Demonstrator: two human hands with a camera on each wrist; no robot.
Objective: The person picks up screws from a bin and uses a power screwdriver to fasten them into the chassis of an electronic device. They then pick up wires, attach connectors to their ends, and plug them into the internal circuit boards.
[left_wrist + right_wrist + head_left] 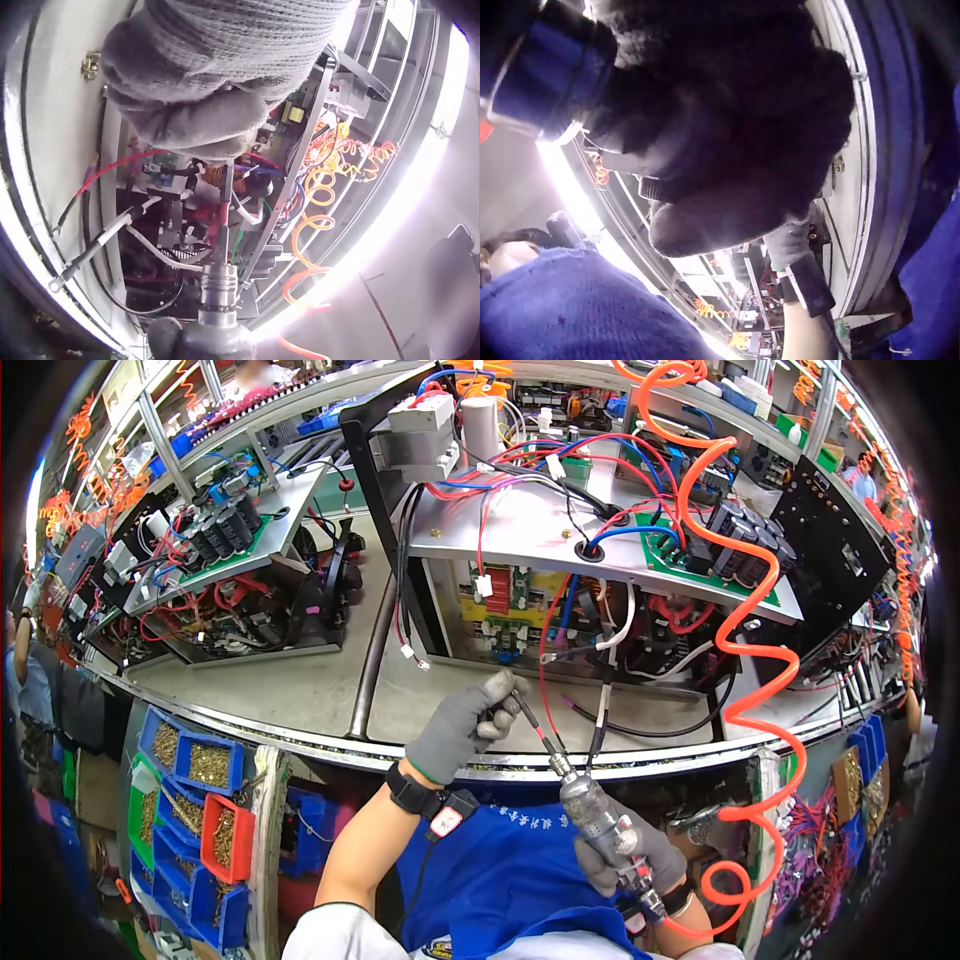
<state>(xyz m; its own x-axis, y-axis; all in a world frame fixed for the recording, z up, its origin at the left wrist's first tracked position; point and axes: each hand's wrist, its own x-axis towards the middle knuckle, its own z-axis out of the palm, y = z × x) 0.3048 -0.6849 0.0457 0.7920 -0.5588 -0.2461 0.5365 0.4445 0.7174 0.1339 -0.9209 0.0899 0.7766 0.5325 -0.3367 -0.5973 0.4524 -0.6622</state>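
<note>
My gloved right hand (652,852) grips the body of a pneumatic screwdriver (590,812), which points up and to the left. Its long bit (541,734) reaches my gloved left hand (455,728), whose thumb and fingers pinch it near the tip. In the left wrist view the bit (225,217) runs from the chuck (219,283) up under the curled fingers, which hide its end. The right glove (735,142) is dark in the right wrist view and covers most of the tool. Behind both hands stands an open metal chassis (520,532) with wiring and circuit boards.
An orange coiled air hose (742,622) hangs on the right, looping down to the tool. Loose cables (606,705) droop over the bench's front edge. Another wired chassis (215,585) stands at left. Blue bins (208,763) and a red bin (228,838) hold small brass-coloured parts.
</note>
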